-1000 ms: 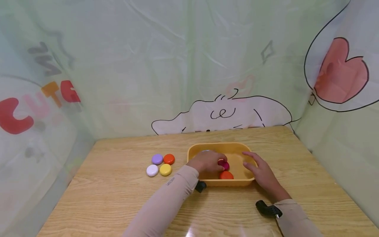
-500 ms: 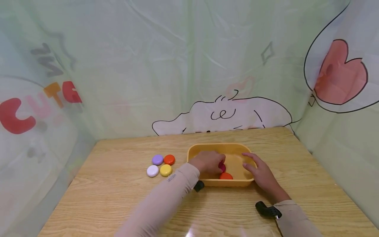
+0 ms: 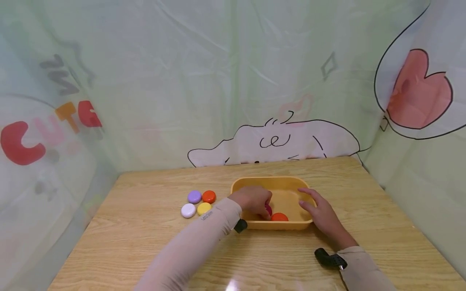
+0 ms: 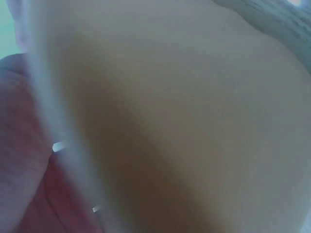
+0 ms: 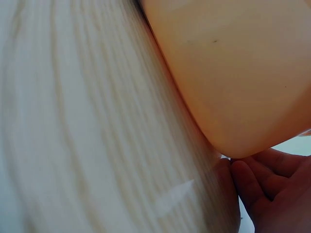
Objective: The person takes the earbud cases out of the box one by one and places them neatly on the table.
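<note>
My left hand (image 3: 252, 199) reaches into the yellow tray (image 3: 274, 225) and pinches a magenta round disc (image 3: 269, 209), mostly hidden by the fingers. An orange-red disc (image 3: 279, 217) lies just right of it, against the tray's near wall. At the tray's right end, my right hand (image 3: 325, 216) holds the rim, thumb and forefinger reaching over it; in the right wrist view its other fingers (image 5: 250, 182) lie curled at the outer corner. The tray's wall (image 4: 194, 121) fills most of the left wrist view. What lies under the left hand is hidden.
Left of the tray, purple (image 3: 194, 197), red-orange (image 3: 209, 197), white (image 3: 188, 210) and yellow (image 3: 204, 209) discs lie grouped on the wooden table (image 3: 127, 234). The left sleeve partly covers the yellow one. A printed curtain (image 3: 164, 81) hangs behind the table.
My left hand has drawn leftward inside the tray, taking the magenta disc with it, away from above the orange-red disc. My right hand stays at the rim.
</note>
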The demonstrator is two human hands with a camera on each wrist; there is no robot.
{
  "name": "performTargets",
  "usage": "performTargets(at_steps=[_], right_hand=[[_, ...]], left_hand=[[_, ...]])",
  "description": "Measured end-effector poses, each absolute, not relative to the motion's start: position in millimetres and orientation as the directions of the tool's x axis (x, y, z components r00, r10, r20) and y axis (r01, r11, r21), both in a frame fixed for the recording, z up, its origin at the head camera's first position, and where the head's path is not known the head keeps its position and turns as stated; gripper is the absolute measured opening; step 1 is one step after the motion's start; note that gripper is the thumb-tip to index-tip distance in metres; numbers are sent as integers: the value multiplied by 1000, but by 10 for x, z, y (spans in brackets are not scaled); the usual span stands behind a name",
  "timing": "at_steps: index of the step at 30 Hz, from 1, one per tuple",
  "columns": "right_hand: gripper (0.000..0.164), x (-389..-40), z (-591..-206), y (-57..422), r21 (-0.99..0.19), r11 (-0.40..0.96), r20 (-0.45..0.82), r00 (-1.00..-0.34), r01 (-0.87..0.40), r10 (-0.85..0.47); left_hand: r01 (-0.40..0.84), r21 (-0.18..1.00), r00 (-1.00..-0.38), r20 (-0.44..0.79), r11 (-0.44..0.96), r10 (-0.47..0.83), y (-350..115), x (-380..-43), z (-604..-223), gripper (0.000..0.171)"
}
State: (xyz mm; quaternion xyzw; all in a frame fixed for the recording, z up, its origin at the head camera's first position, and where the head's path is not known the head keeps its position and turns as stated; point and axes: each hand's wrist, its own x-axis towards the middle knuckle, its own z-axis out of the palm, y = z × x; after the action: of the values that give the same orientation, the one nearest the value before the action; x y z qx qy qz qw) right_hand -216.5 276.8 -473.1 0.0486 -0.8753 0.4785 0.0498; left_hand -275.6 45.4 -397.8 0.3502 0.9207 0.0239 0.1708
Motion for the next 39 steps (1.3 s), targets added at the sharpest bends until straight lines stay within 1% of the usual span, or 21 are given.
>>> performTargets(at_steps=[3,6,10,13,18,21,23,26,29,33,36,39], right_hand=[[45,-2146,-4740,2767,-834,537,132,-991,-129,-34],[45,-2115,-4750,2761,-838,531,128,-991,-125,-32],[45,-2086,-4766,2745,-846,518,129,-991,-127,-34],[44,-2092,-4771,2744,-845,515,147,-988,-144,-34],[43,-2110,-4777,2754,-841,520,152,-988,-150,-37],[44,-2116,-4772,2754,-836,528,148,-988,-148,-42],[43,-2121,-4759,2754,-832,534,152,-987,-152,-44],[43,-2130,-4734,2756,-826,539,165,-985,-164,-47],[43,-2134,-4715,2758,-826,538,169,-985,-167,-47],[43,-2130,-4704,2756,-830,534,156,-986,-158,-49],[44,-2132,-4706,2758,-830,537,151,-987,-154,-50],[44,-2137,-4708,2762,-830,536,155,-987,-157,-50]], left_hand=[[608,223,-695,-314,762,646,449,-2754,-3962,27],[605,254,-683,-323,755,655,446,-2752,-3943,22],[636,245,-657,-325,732,680,432,-2767,-3934,17],[644,237,-649,-333,727,683,409,-2783,-3926,14],[631,250,-652,-342,734,677,335,-2807,-3919,18],[609,320,-642,-339,726,688,262,-2825,-3915,17],[577,397,-634,-332,713,698,209,-2844,-3903,16],[513,516,-640,-303,686,706,142,-2863,-3863,16],[455,615,-653,-261,644,711,82,-2865,-3838,17],[366,749,-651,-218,553,727,-15,-2846,-3868,16],[313,824,-640,-185,473,746,-97,-2829,-3918,19],[305,853,-636,-149,424,757,-181,-2795,-3936,26]])
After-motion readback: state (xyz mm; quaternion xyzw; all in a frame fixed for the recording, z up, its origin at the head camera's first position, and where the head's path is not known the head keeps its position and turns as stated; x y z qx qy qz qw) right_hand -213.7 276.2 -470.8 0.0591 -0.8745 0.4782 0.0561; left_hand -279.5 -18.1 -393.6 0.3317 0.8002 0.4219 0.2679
